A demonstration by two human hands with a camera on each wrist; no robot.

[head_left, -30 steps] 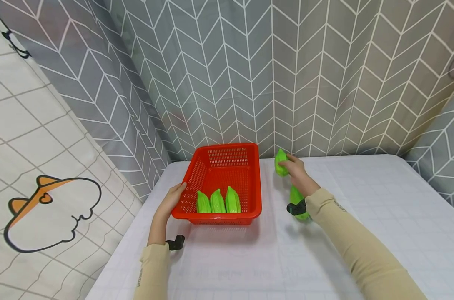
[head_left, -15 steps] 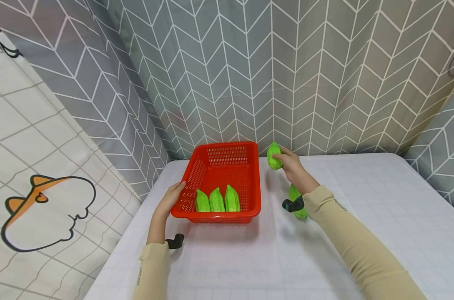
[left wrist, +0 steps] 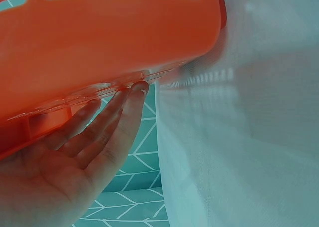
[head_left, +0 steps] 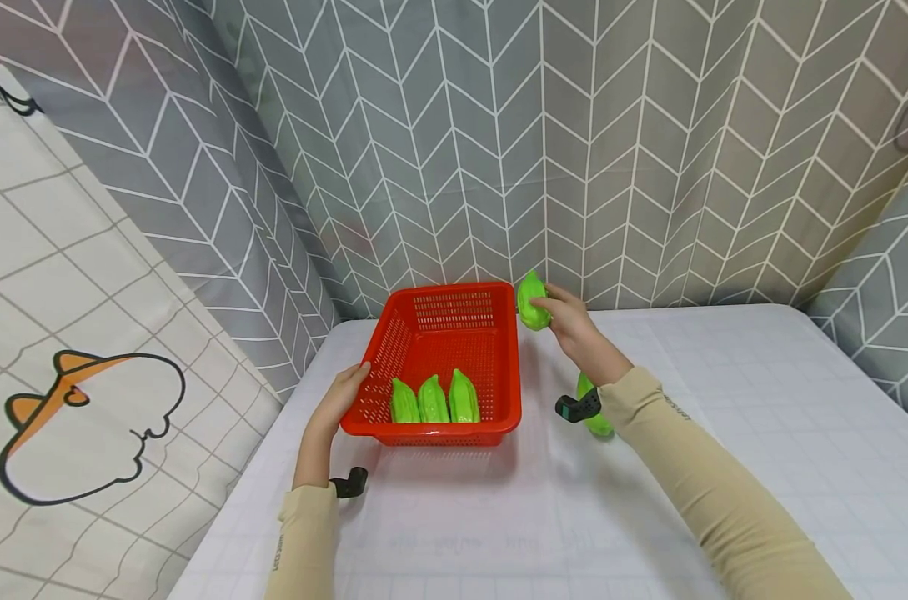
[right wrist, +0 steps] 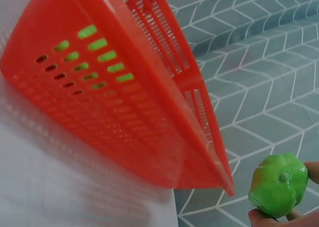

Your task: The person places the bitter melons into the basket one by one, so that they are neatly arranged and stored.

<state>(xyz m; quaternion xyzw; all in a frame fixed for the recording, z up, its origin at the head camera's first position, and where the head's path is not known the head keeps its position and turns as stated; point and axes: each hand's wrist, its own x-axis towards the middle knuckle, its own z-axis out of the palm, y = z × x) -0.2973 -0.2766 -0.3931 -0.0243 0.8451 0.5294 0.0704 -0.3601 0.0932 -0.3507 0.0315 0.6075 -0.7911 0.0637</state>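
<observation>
A red plastic basket [head_left: 454, 432] stands on the table with three green star fruits [head_left: 433, 402] side by side along its near wall. At its left rim my left hand [head_left: 339, 393] grips the edge, thumb on top; in the left wrist view the fingers [left wrist: 107, 137] lie under the rim. My right hand [head_left: 579, 330] pinches another green star fruit [head_left: 531, 302] just outside the basket's far right corner, raised above the table. Its ribbed end shows in the right wrist view. One more star fruit [head_left: 599, 420] lies on the table, partly hidden by the right wrist.
A white cloth covers the table [head_left: 731, 417]. Behind it hangs a grey curtain [head_left: 469, 150] with a white chevron pattern, and a white checked cloth with a cartoon hangs at the left. Black wrist cameras [head_left: 578, 407] jut from both wrists.
My right hand has lifted its star fruit and carried it left, closer to the basket's far right corner. The left hand and basket stay in place.
</observation>
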